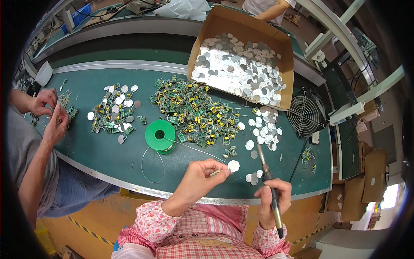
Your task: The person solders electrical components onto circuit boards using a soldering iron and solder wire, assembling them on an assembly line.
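My left hand (199, 180) is closed in a pinch near the table's front edge, on a small circuit board (215, 172) mostly hidden by the fingers. A round white disc (233, 166) sits right at those fingertips; whether it is joined to the board I cannot tell. Solder wire runs from a green spool (156, 137) toward the same fingers. Wrapped round the handle of a soldering iron (268, 175) is my right hand (276, 199), with the iron's tip pointing up and away, apart from the disc. Several loose discs (254, 178) lie beside the iron.
Beyond the spool spreads a heap of circuit boards with yellow parts (194, 112). A cardboard box (286, 64) of discs stands at the back, near a fan with a round guard (305, 113). Boards with discs (116, 108) lie left, near a co-worker's hands (54, 112).
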Tool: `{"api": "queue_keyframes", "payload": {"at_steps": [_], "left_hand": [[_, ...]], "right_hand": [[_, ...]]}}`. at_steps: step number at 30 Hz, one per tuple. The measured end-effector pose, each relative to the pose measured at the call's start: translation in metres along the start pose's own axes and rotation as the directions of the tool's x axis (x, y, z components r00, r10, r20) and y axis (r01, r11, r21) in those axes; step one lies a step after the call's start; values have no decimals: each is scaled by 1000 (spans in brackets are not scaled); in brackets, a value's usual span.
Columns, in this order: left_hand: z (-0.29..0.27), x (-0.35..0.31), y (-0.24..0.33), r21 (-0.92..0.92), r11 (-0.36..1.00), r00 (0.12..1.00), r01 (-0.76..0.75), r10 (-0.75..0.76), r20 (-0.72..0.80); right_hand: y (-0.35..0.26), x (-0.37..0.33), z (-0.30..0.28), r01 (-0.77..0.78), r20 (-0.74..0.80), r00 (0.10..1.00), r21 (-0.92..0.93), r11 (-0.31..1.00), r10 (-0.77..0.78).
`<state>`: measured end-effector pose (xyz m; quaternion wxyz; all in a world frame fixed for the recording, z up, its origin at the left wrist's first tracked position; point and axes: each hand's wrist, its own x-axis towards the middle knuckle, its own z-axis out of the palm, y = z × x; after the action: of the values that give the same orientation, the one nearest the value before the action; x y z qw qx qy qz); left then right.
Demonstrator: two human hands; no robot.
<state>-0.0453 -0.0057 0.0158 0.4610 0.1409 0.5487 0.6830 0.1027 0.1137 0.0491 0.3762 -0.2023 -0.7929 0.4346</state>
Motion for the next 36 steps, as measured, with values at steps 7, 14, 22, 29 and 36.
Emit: {"api": "queue_keyframes", "payload": {"at_steps": [7, 14, 22, 29, 36], "left_hand": [[-3, 2, 3, -112, 993, 998, -40, 33, -62], [-6, 2, 4, -172, 981, 991, -93, 75, -108], [-8, -1, 2, -147, 983, 991, -106, 92, -96], [-7, -3, 4, -167, 983, 993, -79, 64, -95], [-10, -2, -4, -148, 988, 995, -47, 33, -98]], "right_hand": [[-10, -9, -6, 44, 91, 995, 2, 999, -44], [-7, -5, -8, 234, 204, 950, 35, 972, -236], [-10, -1, -2, 261, 263, 933, -17, 965, -247], [-15, 4, -2, 300, 308, 912, -57, 952, -269], [-8, -10, -1, 253, 203, 949, -29, 967, -242]]}}
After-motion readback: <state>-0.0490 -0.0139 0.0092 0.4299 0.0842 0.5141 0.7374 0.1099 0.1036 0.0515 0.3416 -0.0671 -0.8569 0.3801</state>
